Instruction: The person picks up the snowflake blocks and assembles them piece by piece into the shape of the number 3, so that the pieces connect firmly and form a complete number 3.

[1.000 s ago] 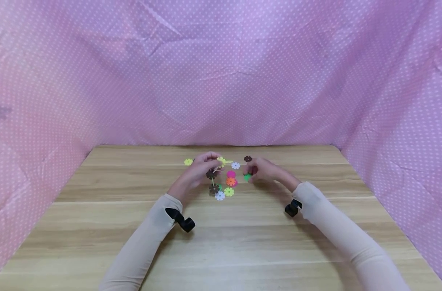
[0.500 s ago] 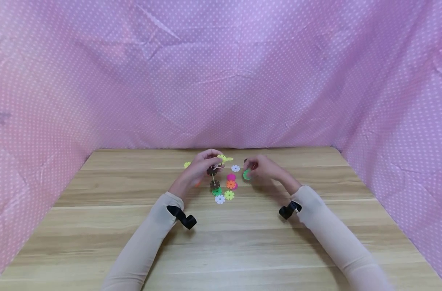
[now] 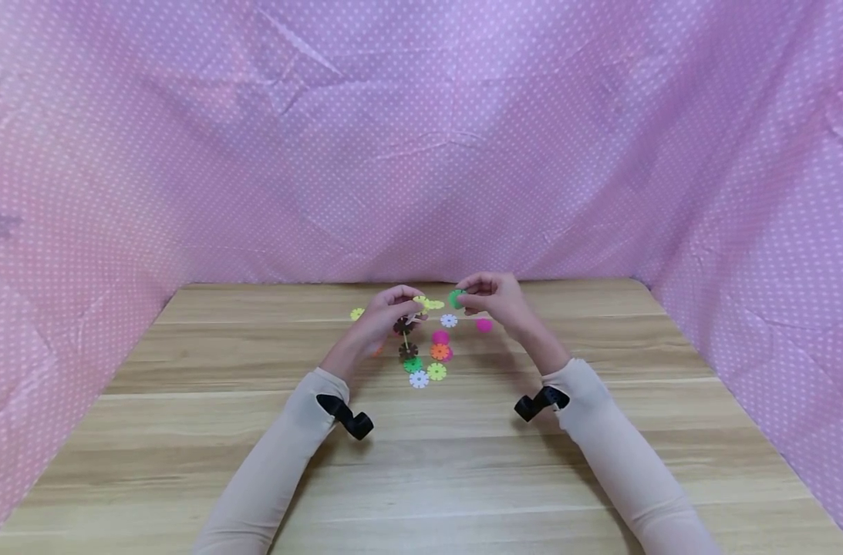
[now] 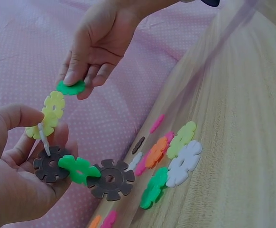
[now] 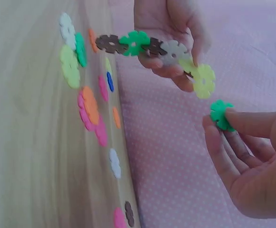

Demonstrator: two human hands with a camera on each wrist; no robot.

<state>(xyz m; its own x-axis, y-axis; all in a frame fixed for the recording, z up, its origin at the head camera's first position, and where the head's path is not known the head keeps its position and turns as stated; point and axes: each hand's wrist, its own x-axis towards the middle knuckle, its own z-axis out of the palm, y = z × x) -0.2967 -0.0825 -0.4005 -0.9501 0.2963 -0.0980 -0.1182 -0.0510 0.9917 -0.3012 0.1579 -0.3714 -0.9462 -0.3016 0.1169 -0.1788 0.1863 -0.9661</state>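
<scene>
My left hand (image 3: 386, 317) grips a chain of slotted snowflake discs, its thumb and finger pinching a yellow disc (image 4: 49, 121). In the left wrist view the chain runs from a second yellow disc (image 4: 54, 105) through a white disc (image 4: 43, 138) and a small-looking brown disc (image 4: 47, 166) to a green disc (image 4: 79, 170) and an end brown disc (image 4: 110, 179). Between thumb and fingers my right hand (image 3: 500, 302) pinches a loose green disc (image 5: 220, 114). That disc is held close to the yellow end of the chain, with a gap between them in the right wrist view.
Loose discs lie on the wooden table (image 3: 421, 462): a white disc (image 3: 449, 321), a pink disc (image 3: 484, 325), an orange disc (image 3: 440, 351) over pink ones, a yellow-green disc (image 3: 436, 371), and several others. Pink dotted cloth (image 3: 421, 154) hangs behind and at both sides.
My right hand has picked the green disc up from the table and carried it up and left towards the chain, uncovering a pink disc. The left hand has stayed nearly still.
</scene>
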